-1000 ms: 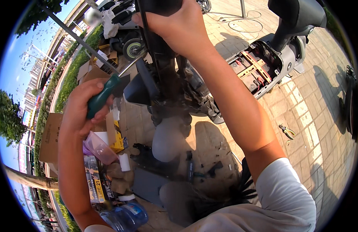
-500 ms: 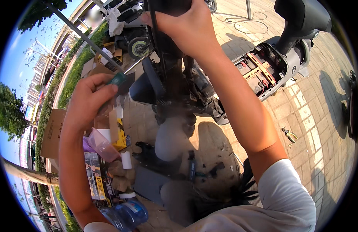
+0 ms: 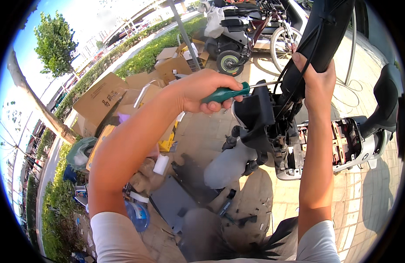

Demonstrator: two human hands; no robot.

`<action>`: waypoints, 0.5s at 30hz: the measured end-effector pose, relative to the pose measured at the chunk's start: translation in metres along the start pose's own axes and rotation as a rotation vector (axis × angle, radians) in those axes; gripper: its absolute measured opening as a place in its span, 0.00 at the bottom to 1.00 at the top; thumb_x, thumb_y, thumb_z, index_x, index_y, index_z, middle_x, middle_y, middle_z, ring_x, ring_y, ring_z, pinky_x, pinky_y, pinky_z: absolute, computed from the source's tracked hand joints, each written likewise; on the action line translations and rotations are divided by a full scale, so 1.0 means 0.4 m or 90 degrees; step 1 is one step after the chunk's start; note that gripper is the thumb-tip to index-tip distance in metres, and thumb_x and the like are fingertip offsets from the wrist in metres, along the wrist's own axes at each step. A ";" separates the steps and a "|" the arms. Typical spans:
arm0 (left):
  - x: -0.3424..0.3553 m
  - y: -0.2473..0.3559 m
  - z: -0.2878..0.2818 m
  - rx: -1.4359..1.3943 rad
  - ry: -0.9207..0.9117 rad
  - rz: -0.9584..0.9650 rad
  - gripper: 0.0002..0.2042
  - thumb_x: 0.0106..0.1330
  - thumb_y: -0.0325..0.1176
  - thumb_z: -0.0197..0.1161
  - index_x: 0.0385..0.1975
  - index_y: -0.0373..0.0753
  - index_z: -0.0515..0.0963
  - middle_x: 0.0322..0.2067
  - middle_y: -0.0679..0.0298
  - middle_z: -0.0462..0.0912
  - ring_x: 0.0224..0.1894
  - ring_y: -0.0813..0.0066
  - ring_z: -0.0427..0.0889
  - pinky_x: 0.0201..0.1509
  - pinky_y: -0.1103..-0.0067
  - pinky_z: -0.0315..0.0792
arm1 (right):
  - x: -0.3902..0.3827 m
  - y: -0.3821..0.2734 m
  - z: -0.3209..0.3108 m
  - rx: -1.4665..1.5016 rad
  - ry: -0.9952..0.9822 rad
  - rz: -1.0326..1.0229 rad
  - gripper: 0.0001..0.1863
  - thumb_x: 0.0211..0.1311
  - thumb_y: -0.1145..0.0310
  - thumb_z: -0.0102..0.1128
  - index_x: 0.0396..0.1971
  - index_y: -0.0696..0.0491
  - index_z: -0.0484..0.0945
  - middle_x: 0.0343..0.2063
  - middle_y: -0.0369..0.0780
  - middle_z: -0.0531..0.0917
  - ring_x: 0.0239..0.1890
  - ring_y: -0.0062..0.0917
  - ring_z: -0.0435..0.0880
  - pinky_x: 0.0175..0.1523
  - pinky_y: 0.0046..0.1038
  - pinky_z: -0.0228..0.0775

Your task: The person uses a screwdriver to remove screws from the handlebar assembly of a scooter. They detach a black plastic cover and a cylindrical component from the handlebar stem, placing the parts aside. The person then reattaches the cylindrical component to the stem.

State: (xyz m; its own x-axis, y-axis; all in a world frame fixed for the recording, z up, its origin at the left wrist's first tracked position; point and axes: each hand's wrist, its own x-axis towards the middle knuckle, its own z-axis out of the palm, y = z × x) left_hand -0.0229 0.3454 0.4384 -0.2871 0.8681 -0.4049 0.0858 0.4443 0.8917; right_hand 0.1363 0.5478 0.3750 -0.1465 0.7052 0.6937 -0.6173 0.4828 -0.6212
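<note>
A green-handled screwdriver (image 3: 228,92) is in my left hand (image 3: 198,91), with the fingers wrapped round its handle. Its metal shaft points right, and the tip reaches the black cables beside the scooter's steering column (image 3: 327,33). My right hand (image 3: 320,85) grips the lower part of that black column, thumb on the near side by the cables. Below the screwdriver sits a black plastic panel (image 3: 255,116) at the scooter's front. To the right, the scooter's open body (image 3: 331,142) shows its inside with orange-brown straps, in front of a black seat (image 3: 384,101).
Open cardboard boxes (image 3: 102,96) stand at the left by a hedge. A dark flat panel (image 3: 174,201), a white roll (image 3: 161,165) and a water jug (image 3: 139,215) lie nearer. Behind, a bicycle (image 3: 281,44) stands beside parked scooters. A thin pole (image 3: 183,33) rises behind the boxes.
The view has swung, so the scooter appears farther right. My left hand has turned over the screwdriver handle, and its shaft now lies nearly level. My right hand still holds the column.
</note>
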 end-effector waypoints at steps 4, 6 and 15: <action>0.010 -0.018 0.012 0.602 0.250 0.411 0.15 0.60 0.41 0.64 0.35 0.33 0.81 0.18 0.58 0.77 0.16 0.74 0.74 0.20 0.74 0.68 | -0.002 -0.011 0.008 0.005 0.005 0.031 0.24 0.48 0.67 0.77 0.41 0.60 0.74 0.32 0.37 0.82 0.30 0.17 0.80 0.36 0.20 0.74; 0.004 -0.043 0.029 0.713 0.325 0.476 0.17 0.57 0.43 0.65 0.34 0.32 0.82 0.20 0.54 0.79 0.22 0.69 0.79 0.28 0.69 0.72 | -0.004 -0.016 0.012 0.009 0.009 0.022 0.24 0.48 0.67 0.77 0.41 0.60 0.74 0.32 0.38 0.82 0.30 0.17 0.80 0.35 0.20 0.74; 0.007 -0.008 0.031 0.382 0.242 0.187 0.21 0.62 0.50 0.64 0.27 0.33 0.83 0.16 0.55 0.78 0.15 0.68 0.75 0.23 0.70 0.71 | -0.004 -0.010 0.009 0.011 -0.002 0.007 0.24 0.49 0.68 0.77 0.41 0.61 0.74 0.31 0.38 0.82 0.29 0.16 0.79 0.35 0.20 0.73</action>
State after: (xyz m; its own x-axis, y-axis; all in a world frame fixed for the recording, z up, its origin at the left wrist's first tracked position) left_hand -0.0122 0.3493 0.4319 -0.4711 0.8817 0.0253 0.6809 0.3452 0.6459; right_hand 0.1364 0.5428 0.3777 -0.1552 0.7087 0.6882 -0.6285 0.4666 -0.6223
